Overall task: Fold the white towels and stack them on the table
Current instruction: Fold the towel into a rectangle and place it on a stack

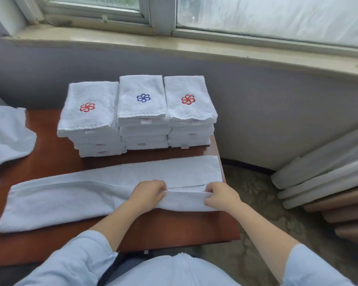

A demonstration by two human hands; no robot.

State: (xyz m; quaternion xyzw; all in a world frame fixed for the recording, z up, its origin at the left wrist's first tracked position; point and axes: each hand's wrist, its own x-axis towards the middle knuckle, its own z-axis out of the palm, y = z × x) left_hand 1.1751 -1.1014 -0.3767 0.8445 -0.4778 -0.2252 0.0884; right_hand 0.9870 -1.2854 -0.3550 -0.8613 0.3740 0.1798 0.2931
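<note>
On the table (56,162), left hand (148,195), right hand (220,196), knuckles up, both pinching towel (70,199) fold

Both forearms reach forward, bare below light blue sleeves pushed up near the elbows. The left hand (148,193) and right hand (221,196) sit close together, knuckles up, fingers (208,189) curled inward toward each other, each pinching the towel (70,197) fold between thumb and fingers.
</note>
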